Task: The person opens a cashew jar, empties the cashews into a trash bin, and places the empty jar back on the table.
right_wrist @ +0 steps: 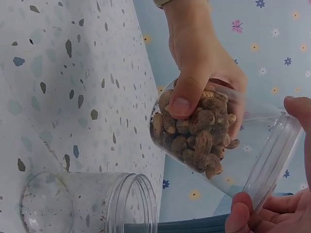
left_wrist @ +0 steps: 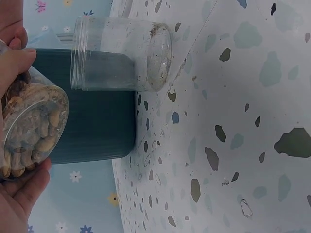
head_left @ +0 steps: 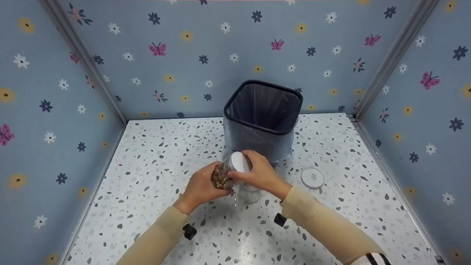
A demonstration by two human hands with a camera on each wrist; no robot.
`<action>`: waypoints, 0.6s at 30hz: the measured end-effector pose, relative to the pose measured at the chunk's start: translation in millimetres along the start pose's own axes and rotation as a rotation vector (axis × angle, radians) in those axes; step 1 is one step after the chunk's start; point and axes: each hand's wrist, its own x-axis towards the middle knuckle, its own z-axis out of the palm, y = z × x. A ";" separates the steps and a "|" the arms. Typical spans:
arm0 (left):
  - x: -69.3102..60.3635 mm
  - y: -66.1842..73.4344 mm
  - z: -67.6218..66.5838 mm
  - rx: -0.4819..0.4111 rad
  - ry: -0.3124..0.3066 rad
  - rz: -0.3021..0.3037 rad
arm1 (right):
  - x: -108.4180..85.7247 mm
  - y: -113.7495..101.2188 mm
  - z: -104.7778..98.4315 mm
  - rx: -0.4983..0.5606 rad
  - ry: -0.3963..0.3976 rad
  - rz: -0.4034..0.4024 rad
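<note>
My left hand [head_left: 200, 186] grips the lower part of a clear jar [right_wrist: 243, 124] partly filled with brown, lumpy pieces that look like unshelled peanuts [right_wrist: 201, 133]. The jar is tilted above the table, its top end toward the right. My right hand [head_left: 264, 172] holds the white lid [head_left: 239, 162] at that end, thumb and fingers on its rim. Below the hands stands a second clear jar [left_wrist: 112, 53], without a lid and with brown specks at its bottom. In the head view my right hand partly hides it.
A bin [head_left: 257, 144] with a black rim and a clear liner stands behind the hands. To the right a loose white lid [head_left: 312, 178] lies flat on the speckled table [head_left: 154, 162]. Flower-patterned walls [head_left: 206, 44] enclose the back and both sides.
</note>
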 end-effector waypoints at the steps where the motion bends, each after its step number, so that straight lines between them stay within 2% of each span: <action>1: -0.1 0.0 -0.2 -0.004 -0.002 0.001 | -0.1 0.0 -0.1 -0.001 0.001 -0.006; 10: -1.3 4.1 -0.9 0.014 0.007 0.008 | -1.5 -1.9 1.5 -0.033 0.019 -0.045; 18: 0.9 5.4 -2.9 -0.016 -0.014 -0.013 | -1.6 0.3 6.2 -0.029 0.085 -0.095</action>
